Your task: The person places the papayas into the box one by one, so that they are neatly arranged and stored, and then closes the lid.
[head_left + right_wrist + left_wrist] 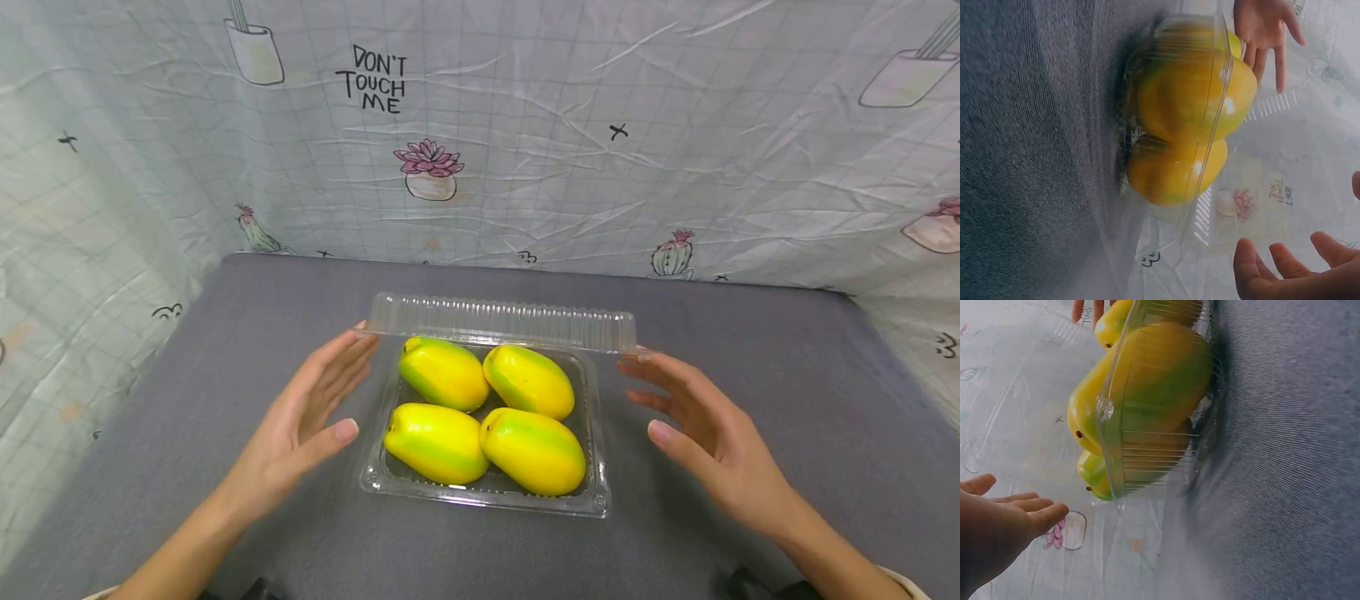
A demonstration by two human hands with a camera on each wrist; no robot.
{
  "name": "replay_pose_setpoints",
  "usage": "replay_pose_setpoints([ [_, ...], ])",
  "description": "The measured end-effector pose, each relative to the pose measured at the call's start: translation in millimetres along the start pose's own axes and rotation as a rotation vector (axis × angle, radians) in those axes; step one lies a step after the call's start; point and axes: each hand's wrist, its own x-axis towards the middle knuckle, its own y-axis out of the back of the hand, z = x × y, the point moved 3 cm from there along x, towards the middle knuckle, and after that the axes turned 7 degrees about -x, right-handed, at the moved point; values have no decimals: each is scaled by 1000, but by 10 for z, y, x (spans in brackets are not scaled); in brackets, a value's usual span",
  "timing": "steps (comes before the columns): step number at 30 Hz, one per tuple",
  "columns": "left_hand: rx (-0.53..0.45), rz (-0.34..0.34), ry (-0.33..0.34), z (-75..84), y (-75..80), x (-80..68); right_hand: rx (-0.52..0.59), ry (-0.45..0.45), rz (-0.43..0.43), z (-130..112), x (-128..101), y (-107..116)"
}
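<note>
A clear plastic clamshell box (480, 500) sits on the grey surface with several yellow-green mangoes (534, 452) in its base. Its ribbed lid (502, 321) is raised along the far side. To the left of the box, my left hand (292, 425) has its fingers extended, fingertips right at the lid's left corner and thumb apart. On the opposite side, my right hand (720, 442) reaches with slightly bent fingers to the lid's right corner. The left wrist view shows the box's side wall (1147, 456) with mangoes bulging above the rim; no fingers wrap round the fruit.
A grey cloth-covered table (187, 358) lies under the box. Behind it and at both sides hangs a pale curtain (525, 150) printed with cacti and potted plants, meeting the table's back edge.
</note>
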Motion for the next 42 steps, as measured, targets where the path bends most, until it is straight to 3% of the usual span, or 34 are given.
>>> replay_pose_setpoints([
  [14, 92, 28, 51, 7, -37, -232, -133, -83, -89, -11, -160, -25],
  [22, 51, -3, 17, 12, -84, -333, -152, -177, -117, 49, -327, -59],
  [28, 27, -8, 45, 13, -109, -390, -125, -155, -130, 44, -374, -104],
  [42, -58, 20, 62, -138, -156, -533, -229, -204, -139, 91, -474, -190],
])
